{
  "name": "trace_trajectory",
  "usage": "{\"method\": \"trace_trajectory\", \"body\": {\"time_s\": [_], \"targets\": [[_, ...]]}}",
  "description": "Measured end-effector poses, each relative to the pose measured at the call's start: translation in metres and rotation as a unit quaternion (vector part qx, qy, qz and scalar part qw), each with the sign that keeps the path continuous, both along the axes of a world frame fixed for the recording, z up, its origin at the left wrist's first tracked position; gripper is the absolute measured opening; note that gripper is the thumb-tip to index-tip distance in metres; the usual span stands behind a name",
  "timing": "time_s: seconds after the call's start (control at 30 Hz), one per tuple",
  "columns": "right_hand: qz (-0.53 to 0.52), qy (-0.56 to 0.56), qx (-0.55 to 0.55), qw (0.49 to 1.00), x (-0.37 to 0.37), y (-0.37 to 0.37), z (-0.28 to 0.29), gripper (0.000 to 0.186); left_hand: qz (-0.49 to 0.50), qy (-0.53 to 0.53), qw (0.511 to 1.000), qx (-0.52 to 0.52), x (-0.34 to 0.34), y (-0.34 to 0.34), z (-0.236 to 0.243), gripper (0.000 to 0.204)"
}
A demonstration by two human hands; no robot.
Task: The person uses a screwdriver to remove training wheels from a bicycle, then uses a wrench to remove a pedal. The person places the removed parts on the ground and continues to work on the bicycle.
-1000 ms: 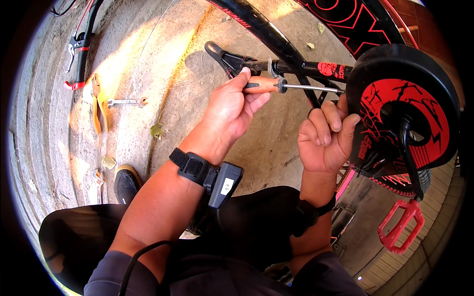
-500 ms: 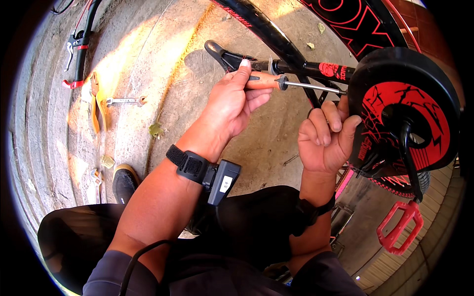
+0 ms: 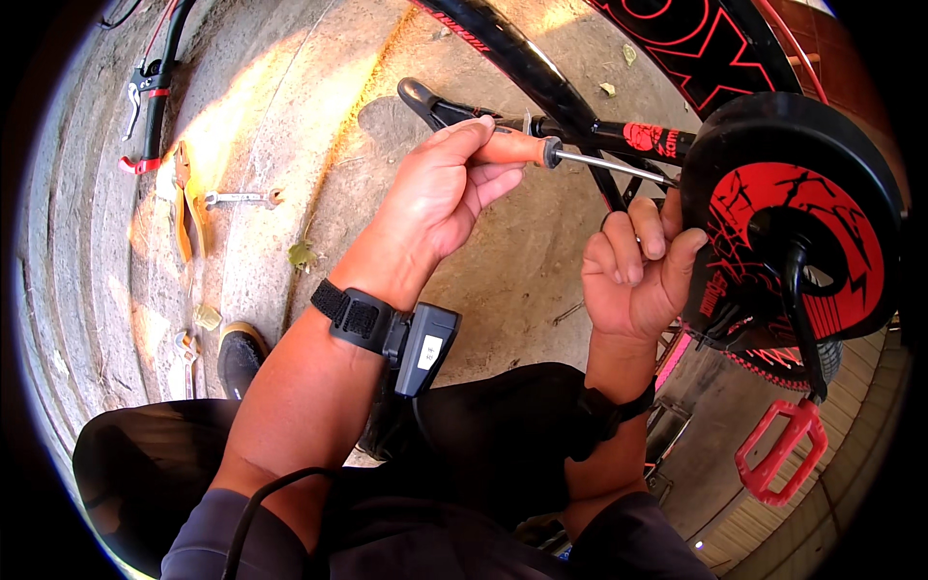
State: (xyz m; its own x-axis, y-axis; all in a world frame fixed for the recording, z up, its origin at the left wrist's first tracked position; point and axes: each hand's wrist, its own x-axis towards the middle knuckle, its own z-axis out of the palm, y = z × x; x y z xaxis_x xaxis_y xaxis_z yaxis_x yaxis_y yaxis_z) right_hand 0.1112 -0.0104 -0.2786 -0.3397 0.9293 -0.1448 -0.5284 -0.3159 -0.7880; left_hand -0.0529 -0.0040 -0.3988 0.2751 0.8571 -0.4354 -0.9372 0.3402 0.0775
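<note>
nearest, a black fabric strap carrying a black box [image 3: 425,350] goes round the left forearm by the wrist. past it, the left hand [image 3: 443,188] is closed on the orange handle of a screwdriver with a slim steel shaft [image 3: 527,148]. the right hand [image 3: 633,266] is palm up, fingers curled beside the left rim of a round black chain cover with red print [image 3: 749,208]; i cannot tell whether they pinch anything.

the screwdriver spans from the left hand to that rim. its long axis runs across the person's front, handle to the left, tip pointing right and slightly back toward the person; whether it sits in a screw head is too small to tell. if the push is off-line, the tip could slip, scoring the cover or jabbing the right fingers just beside it.

below the cover hangs a red open-framed pedal [image 3: 781,452]. on the rough concrete ground [image 3: 406,338], a silver adjustable wrench [image 3: 187,362] lies near a black shoe [image 3: 239,362]; beyond are a small silver spanner [image 3: 242,197] and pliers with yellow-orange handles [image 3: 182,222]. farther still are a black handlebar grip [image 3: 153,126] and a glossy black frame tube [image 3: 503,58].
</note>
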Motion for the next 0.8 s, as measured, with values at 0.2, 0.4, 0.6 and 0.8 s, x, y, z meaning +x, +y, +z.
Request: {"method": "trace_trajectory", "body": {"time_s": [0.2,0.4,0.6,0.8], "targets": [[0.001,0.0,0.005,1.0,0.0,0.0,-0.001,0.044,-0.001,0.02,1.0,-0.021,0.003,0.001,0.002,0.029],[0.0,-0.002,0.006,1.0,0.002,0.0,0.0,0.044,-0.007,0.018,0.999,-0.045,0.006,-0.003,0.005,0.029],[-0.005,0.002,0.004,1.0,0.002,0.0,-0.001,0.039,-0.011,0.019,0.999,-0.036,0.005,-0.004,0.009,0.03],[0.002,0.037,-0.01,0.999,-0.001,0.001,-0.001,0.036,-0.029,0.005,0.999,-0.036,0.008,-0.004,0.005,0.031]]}}
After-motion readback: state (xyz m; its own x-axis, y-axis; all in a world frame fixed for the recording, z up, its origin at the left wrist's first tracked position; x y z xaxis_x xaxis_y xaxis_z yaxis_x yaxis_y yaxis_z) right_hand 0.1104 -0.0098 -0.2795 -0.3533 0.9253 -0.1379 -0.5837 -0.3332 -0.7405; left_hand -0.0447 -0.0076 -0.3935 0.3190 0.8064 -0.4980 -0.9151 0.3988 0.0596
